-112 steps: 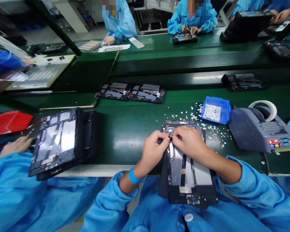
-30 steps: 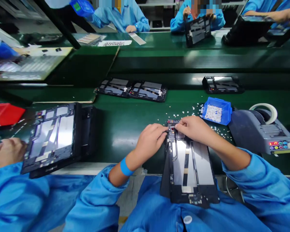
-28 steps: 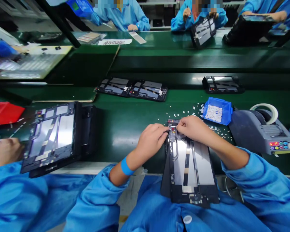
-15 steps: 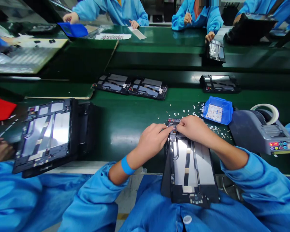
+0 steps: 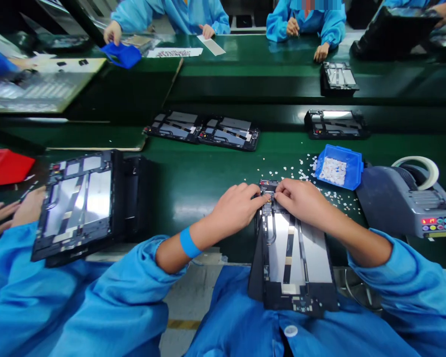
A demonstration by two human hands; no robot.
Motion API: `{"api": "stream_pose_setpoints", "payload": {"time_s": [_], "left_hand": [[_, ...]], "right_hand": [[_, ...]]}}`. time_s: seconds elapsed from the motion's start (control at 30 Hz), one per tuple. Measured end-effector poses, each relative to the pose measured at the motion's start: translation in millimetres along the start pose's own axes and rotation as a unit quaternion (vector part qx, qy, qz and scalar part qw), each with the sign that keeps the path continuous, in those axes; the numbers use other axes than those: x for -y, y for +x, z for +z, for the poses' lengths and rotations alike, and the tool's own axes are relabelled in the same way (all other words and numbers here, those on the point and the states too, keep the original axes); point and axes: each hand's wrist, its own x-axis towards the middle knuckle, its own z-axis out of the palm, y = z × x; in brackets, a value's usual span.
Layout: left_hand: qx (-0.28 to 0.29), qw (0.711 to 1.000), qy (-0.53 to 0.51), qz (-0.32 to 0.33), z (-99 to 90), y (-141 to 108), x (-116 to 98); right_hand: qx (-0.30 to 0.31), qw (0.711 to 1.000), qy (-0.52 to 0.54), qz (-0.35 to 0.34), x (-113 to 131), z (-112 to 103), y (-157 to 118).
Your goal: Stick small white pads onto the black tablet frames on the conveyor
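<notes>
An opened tablet [image 5: 317, 255], its silver battery panels and dark ribbon cables exposed, lies lengthwise before me, its near end against my blue smock. My left hand [image 5: 238, 207] is at its far left corner, thumb and index finger closed together over the small circuit parts. Just across from it, my right hand [image 5: 301, 199] pinches at the same far end, fingertips almost meeting the left ones. Whatever sits between the fingers is too small or hidden to make out. Beyond my right hand stands a blue bin [image 5: 353, 171] of small white pieces, with similar pieces scattered around it.
A grey tape dispenser [image 5: 388, 210] with a tape roll [image 5: 431, 173] stands at right. At left is a stack of opened tablets [image 5: 132, 198] beside a co-worker's arm. More tablets [image 5: 228, 133] lie along the bench's middle; other people in blue smocks work across it.
My hands stay at the tablet's far end, with slight finger shifts. Across the bench, a co-worker's hand has come off a tablet stack, and another person's blue bin has tilted. My view has shifted slightly.
</notes>
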Motion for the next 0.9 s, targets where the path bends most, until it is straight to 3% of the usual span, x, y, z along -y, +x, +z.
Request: {"api": "stream_pose_setpoints", "payload": {"time_s": [0.1, 0.2, 0.43, 0.57, 0.63, 0.7, 0.8, 0.87, 0.9], "left_hand": [[0.013, 0.999, -0.049, 0.005, -6.2, 4, 7], [0.008, 0.998, -0.06, 0.004, -7.2, 3, 11], [0.001, 0.997, -0.076, -0.005, -1.8, 0, 15], [0.008, 1.0, -0.011, 0.001, -8.6, 3, 9], [0.009, 0.999, 0.031, 0.002, -12.5, 3, 2], [0.011, 0.998, 0.055, 0.006, -13.7, 1, -3], [0.016, 0.997, 0.067, 0.02, -10.9, 0, -6], [0.01, 0.998, 0.061, 0.033, -8.7, -1, -5], [0.006, 0.998, 0.053, 0.039, -7.8, 0, -3]], "right_hand": [[-0.043, 0.994, -0.011, -0.103, -13, 11, -14], [-0.038, 0.98, -0.081, -0.177, -21, 17, -24], [0.012, 0.93, -0.264, -0.254, -8, 9, -31], [0.027, 0.935, -0.246, -0.254, -6, 4, -26], [-0.011, 0.951, -0.176, -0.254, -10, -5, -32], [-0.093, 0.968, -0.081, -0.219, -15, -19, -52], [-0.203, 0.974, 0.021, -0.1, -31, -41, -105], [-0.265, 0.962, 0.061, 0.004, -49, -50, -144], [-0.315, 0.943, 0.088, 0.063, -62, -53, -162]]}}
